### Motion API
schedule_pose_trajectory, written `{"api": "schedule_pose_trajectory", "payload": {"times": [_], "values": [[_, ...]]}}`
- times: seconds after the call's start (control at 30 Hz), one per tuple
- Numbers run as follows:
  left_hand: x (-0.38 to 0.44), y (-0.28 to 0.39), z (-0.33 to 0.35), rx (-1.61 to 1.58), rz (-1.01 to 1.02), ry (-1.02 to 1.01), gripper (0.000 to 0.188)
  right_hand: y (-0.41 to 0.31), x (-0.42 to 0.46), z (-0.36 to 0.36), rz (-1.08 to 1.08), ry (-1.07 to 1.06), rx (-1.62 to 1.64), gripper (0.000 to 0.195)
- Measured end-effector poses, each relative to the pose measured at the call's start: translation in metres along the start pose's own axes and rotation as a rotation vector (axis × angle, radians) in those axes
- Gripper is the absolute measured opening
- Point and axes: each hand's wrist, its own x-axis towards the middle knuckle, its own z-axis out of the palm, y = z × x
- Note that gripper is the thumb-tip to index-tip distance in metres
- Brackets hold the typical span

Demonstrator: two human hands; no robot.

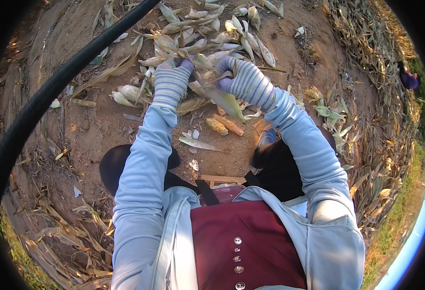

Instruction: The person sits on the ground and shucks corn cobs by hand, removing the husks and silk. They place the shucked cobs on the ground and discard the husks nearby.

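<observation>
My left hand [171,85], in a striped knit glove, is closed at the dry husk near the upper end of an ear of corn [225,99]. My right hand [246,81], gloved alike, grips the same ear from the other side, its fingers curled around loose husk leaves. The ear slants down toward me, its pale green lower end still wrapped. What the left fingertips pinch is partly hidden among the husks. Just beyond both hands lies a heap of unhusked corn ears [198,36]. Below them, a bare yellow cob [216,126] and a more orange one [229,125] rest on the soil.
Dry corn stalks [372,108] are piled along the right side, with more dry leaves [67,232] at lower left. A black cable-like strip [63,74] crosses the upper-left view. Between my legs shows a wooden edge [223,179]. A purple-clad figure [410,79] appears far right.
</observation>
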Motion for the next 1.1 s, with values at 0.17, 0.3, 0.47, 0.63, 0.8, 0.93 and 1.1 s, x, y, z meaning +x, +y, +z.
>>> {"api": "schedule_pose_trajectory", "payload": {"times": [0.17,0.3,0.47,0.63,0.8,0.93,1.1], "values": [[-0.001,-0.008,0.028,-0.578,-0.12,-0.166,0.029,0.025,0.009,-0.015,-0.069,0.14,-0.08,0.031],[0.001,-0.013,0.034,-0.694,-0.126,-0.209,0.031,0.016,0.009,-0.002,0.111,0.204,0.155,0.034],[-0.009,0.001,0.041,-0.479,-0.014,-0.217,0.026,0.02,0.009,0.009,0.235,0.186,0.57,0.029],[-0.01,0.003,0.036,-0.567,-0.175,-0.158,0.028,0.01,0.005,0.001,0.202,0.073,0.551,0.026],[0.01,-0.022,0.032,-0.522,-0.16,-0.034,0.03,0.0,-0.005,-0.014,0.118,-0.132,0.429,0.024],[0.01,-0.022,0.025,-0.604,-0.286,0.01,0.032,0.002,-0.028,-0.021,0.138,-0.189,0.246,0.018],[0.015,-0.028,0.022,-0.721,-0.3,0.052,0.029,-0.001,-0.069,-0.025,0.194,-0.111,0.407,0.023]]}}
